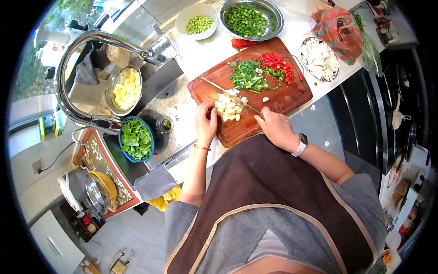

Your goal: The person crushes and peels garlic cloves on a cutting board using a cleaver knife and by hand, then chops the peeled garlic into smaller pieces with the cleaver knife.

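Note:
My right hand (pixel 276 129) is closed round the handle of a kitchen knife (pixel 237 98), whose blade lies across the wooden cutting board (pixel 292 98), over a pile of pale garlic cloves (pixel 226 111). The blade is partly blurred. At the board's left edge, my left hand (pixel 206 121) rests beside the garlic, fingers bent and a little apart, with nothing visible in them. Farther up the board are chopped green onions (pixel 248 75) and chopped red peppers (pixel 277 64). One small pale piece (pixel 265 99) lies alone to the right of the garlic.
Behind the board stand a metal bowl of chopped greens (pixel 246 20) and a white bowl of green beans (pixel 199 24). A plate of white slices (pixel 319 59) is at right. Left, by the sink faucet (pixel 68 59), are a blue basket of leaves (pixel 137 139) and a bowl of yellowish pieces (pixel 127 89).

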### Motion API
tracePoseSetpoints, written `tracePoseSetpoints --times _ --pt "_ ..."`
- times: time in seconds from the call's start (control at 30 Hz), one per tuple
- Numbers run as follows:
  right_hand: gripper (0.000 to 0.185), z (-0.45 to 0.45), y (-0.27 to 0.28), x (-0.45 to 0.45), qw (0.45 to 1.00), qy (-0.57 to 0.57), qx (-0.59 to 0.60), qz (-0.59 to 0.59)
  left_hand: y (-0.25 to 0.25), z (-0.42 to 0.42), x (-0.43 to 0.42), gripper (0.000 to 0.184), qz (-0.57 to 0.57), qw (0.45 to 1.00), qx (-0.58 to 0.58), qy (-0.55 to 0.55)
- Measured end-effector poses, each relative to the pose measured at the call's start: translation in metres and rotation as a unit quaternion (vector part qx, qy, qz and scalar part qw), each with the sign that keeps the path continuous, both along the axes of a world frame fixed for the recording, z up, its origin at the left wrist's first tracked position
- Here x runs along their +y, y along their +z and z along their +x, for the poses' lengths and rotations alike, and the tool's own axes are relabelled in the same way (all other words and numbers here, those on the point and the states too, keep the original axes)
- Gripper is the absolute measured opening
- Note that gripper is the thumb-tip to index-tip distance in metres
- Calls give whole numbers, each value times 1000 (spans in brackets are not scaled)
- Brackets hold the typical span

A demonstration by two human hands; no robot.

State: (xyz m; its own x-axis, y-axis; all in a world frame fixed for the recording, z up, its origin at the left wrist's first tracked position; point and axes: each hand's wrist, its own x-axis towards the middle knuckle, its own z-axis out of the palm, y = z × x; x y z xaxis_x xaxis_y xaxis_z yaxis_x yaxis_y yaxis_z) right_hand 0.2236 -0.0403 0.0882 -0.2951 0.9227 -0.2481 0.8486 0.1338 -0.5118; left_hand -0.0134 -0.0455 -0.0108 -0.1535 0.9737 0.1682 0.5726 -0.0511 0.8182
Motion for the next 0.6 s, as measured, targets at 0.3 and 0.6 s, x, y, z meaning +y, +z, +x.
tracePoseSetpoints --times 0.3,0.6 --pt "26 -20 -46 -7 996 68 -13 47 -6 12 0 18 13 1000 6 -11" --pt "28 -9 -4 -3 999 34 -4 1 -1 20 -7 13 32 998 -31 32"
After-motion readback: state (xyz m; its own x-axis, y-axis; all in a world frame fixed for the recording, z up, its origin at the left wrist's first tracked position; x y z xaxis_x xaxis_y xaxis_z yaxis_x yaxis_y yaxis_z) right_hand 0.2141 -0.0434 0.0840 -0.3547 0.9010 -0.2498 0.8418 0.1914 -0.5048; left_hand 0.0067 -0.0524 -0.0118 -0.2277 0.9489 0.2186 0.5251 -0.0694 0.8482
